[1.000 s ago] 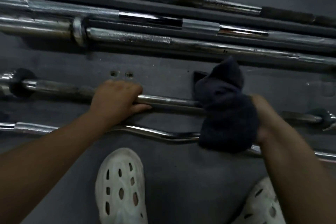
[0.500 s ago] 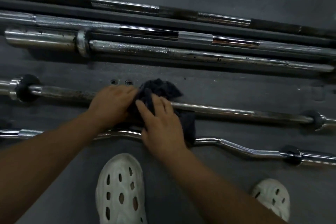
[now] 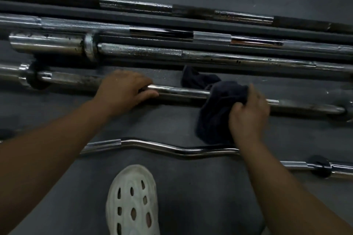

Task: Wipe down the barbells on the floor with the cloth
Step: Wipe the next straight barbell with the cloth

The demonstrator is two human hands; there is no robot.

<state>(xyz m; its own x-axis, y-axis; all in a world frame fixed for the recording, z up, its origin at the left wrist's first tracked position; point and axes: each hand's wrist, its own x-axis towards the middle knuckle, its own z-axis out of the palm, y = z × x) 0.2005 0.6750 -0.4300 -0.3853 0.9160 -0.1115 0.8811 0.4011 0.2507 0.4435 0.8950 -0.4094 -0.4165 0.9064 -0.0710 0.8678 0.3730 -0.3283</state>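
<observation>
- Straight barbell [image 3: 181, 92]: lies on the dark floor [image 3: 191, 187], running from the left edge to the right, its right end slightly nearer the person. It serves as the landmark here.
- Black collar [image 3: 33, 78]: sits on this barbell towards its left end; the shaft just right of it looks dull and spotted.
- Left hand [image 3: 124, 91]: palm down on the barbell left of its middle, fingers wrapped over the top, thumb along the near side.
- White shoe [image 3: 133, 202]: on the near side of the barbell, well apart from it, below the left hand.
- Curl bar [image 3: 172, 148]: wavy chrome, between the shoe and the barbell.
- Cloth [image 3: 215, 108]: dark, draped over the barbell right of its middle; one corner lies on the far side, the bulk hangs on the near side.
- Right hand [image 3: 248, 114]: on the cloth's right part, fingers curled over it, gripping cloth against the barbell.
- Thick chrome barbells [image 3: 229, 59]: several lie together beyond the barbell.
</observation>
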